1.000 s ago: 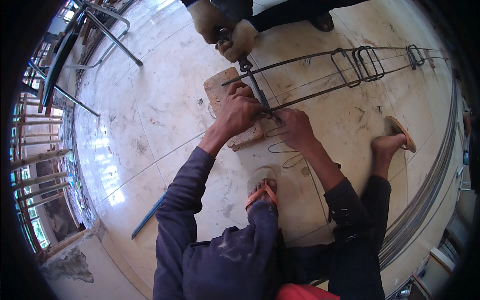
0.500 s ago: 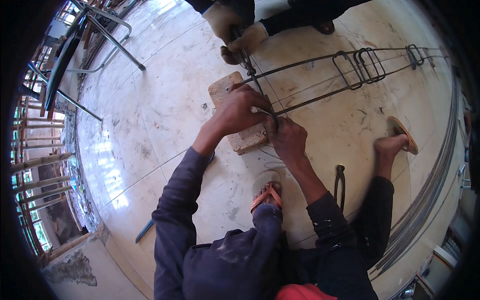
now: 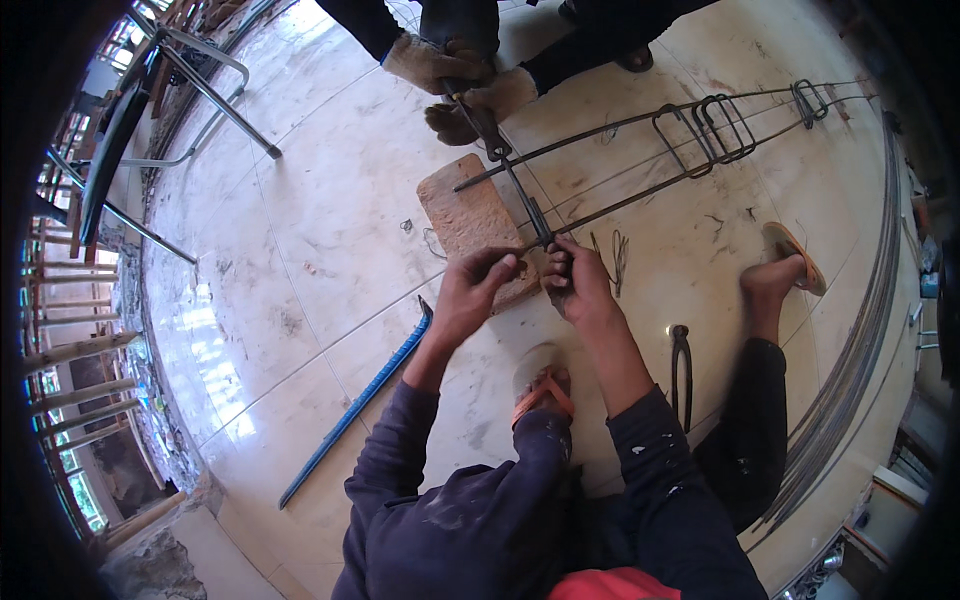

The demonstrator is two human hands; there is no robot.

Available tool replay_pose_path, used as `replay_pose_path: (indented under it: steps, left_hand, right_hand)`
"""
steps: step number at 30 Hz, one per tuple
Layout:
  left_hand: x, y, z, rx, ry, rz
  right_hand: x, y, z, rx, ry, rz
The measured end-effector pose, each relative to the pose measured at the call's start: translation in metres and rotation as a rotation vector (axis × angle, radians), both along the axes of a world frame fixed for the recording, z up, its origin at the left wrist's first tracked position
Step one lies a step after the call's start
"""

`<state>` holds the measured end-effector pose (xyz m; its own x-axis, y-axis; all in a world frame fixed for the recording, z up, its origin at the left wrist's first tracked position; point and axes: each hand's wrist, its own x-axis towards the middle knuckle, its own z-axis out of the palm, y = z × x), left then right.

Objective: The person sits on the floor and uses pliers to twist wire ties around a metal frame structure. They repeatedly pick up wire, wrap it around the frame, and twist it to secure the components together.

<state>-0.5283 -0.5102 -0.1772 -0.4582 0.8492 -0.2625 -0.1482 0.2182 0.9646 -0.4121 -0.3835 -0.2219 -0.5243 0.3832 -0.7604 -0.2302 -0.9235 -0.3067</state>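
Note:
Before me, a steel stirrup (image 3: 522, 192) crosses two long reinforcing bars (image 3: 640, 207) near their left ends. My right hand (image 3: 582, 285) is closed at its near corner, thumb against the steel. Just left of it, my left hand (image 3: 474, 292) pinches beside the near bar's end; what its fingertips hold, if anything, is too small to make out. Under the bar ends lies a reddish brick (image 3: 465, 205). Across from me, a co-worker's gloved hands (image 3: 470, 90) grip dark pincers (image 3: 487, 130) at the stirrup's far corner.
Several stirrups (image 3: 715, 130) hang on the bars to the right. A blue-handled bar tool (image 3: 355, 408) lies left of my foot, and loose pincers (image 3: 681, 375) lie to the right. Thin tie wire (image 3: 620, 262) rests near my right hand. A metal-legged chair (image 3: 215, 80) stands far left.
My left hand has drawn back from the stirrup toward me, uncovering the brick and bar end. My right hand has shifted slightly nearer. The co-worker's gloved hands and pincers have moved a little.

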Motion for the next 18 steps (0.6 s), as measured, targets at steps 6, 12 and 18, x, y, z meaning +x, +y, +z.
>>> replay_pose_path:
  steps: [6, 12, 18]
  left_hand:
    - [0.028, -0.012, -0.013, -0.009, -0.269, -0.051]
    - [0.049, -0.011, -0.028, 0.038, -0.391, 0.003]
    - [0.075, 0.016, -0.044, 0.109, -0.67, 0.013]
  right_hand:
    - [0.01, -0.017, 0.024, 0.222, -0.16, 0.144]
    - [0.086, -0.051, -0.003, 0.677, -0.382, 0.583]
    - [0.199, -0.058, -0.019, 0.854, -0.627, 0.59]
